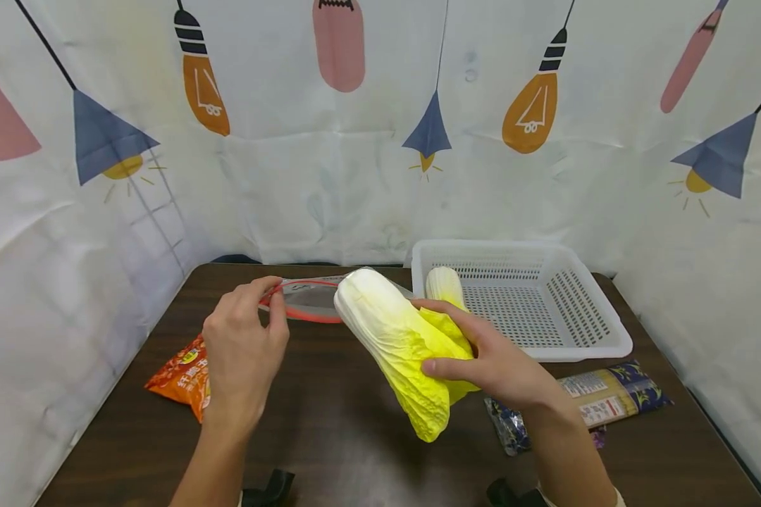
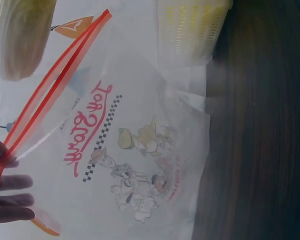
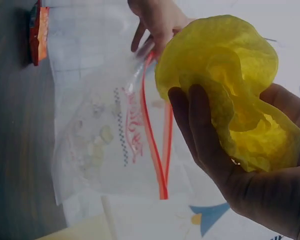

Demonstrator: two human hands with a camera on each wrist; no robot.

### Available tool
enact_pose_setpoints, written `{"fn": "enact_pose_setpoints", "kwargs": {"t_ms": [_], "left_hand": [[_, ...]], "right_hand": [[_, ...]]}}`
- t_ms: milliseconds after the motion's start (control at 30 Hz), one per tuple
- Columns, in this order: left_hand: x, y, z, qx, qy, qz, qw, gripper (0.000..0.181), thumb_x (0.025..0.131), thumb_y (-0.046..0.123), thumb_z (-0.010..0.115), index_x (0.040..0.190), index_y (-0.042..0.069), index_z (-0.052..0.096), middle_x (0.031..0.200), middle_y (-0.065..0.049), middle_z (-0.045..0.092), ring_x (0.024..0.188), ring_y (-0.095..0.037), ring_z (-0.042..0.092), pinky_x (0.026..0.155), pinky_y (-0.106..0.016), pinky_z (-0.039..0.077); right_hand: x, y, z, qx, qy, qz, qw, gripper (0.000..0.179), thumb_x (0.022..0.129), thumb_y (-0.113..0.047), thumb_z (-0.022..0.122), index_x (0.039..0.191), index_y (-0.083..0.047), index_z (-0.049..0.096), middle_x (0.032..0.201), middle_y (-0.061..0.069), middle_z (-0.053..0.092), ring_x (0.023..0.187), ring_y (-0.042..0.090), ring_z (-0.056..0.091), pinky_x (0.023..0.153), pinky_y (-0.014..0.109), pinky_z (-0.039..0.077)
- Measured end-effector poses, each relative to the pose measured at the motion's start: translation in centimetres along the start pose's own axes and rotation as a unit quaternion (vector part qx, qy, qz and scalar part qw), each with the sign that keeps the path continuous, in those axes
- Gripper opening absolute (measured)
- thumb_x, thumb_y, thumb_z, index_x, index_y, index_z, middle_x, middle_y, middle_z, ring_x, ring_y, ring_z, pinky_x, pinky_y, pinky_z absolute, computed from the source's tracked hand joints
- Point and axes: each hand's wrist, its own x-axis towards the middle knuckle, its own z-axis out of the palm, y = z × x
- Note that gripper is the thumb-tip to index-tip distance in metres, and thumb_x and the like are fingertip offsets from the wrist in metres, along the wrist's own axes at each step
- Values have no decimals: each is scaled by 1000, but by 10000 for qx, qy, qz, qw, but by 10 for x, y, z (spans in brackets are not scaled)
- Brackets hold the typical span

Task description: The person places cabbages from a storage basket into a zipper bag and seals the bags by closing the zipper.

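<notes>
My left hand (image 1: pixel 247 338) pinches one end of the red zip edge of a clear zip bag (image 2: pixel 125 120), which hangs upright with its mouth parted. Cartoon print and red lettering mark the bag's side in the left wrist view. In my right hand (image 1: pixel 491 348) I grip a napa cabbage (image 1: pixel 396 352), white at the base and yellow at the leaves. It is tilted, base up and to the left, beside the bag's mouth. Its leafy end (image 3: pixel 225 85) faces the right wrist camera, fingers wrapped round it.
At the back right stands a white perforated basket (image 1: pixel 609 338) with another cabbage (image 1: pixel 445 285) at its left side. An orange snack packet (image 1: pixel 180 377) lies left, partly behind my left hand. Near my right forearm are a printed packet (image 1: pixel 615 394) and a dark shiny packet (image 1: pixel 507 426).
</notes>
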Motion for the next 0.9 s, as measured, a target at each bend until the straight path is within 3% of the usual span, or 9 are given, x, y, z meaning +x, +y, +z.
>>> {"fn": "enact_pose_setpoints", "kwargs": {"t_ms": [267,500,600,733,900], "left_hand": [[-1,6,0,-1,74,88,9999,20,96,10,65,109,0,77,99,-20,77,86,-41,69,75,-56,57],[-5,9,3,-12,2,189,9998,20,96,9,67,111,1,77,103,-19,78,87,-39,70,76,-54,58],[-6,10,4,-22,-24,227,9997,20,96,8,67,111,0,77,103,-19,78,88,-39,70,76,-54,58],[-7,12,4,-80,-66,233,9997,21,96,8,67,113,0,77,105,-19,78,91,-38,70,77,-53,58],[-7,13,5,-154,-94,265,9995,21,95,7,68,113,0,76,105,-19,77,92,-38,70,78,-54,59]], "right_hand": [[8,5,9,-669,74,248,9974,67,93,-23,77,153,-32,48,137,8,51,111,33,60,86,42,62],[13,11,11,-1009,-86,609,9930,67,95,-30,75,155,-30,45,127,6,61,109,27,63,90,39,58],[18,15,10,-671,-179,911,9934,65,96,-30,73,155,-26,46,121,10,64,104,27,66,88,39,59],[27,22,12,174,-349,1065,9935,51,100,-26,69,146,-14,52,112,14,66,94,25,71,82,37,61],[34,31,17,1216,-315,1248,9842,42,101,-25,66,135,-4,51,103,9,72,87,20,73,77,33,62]]}}
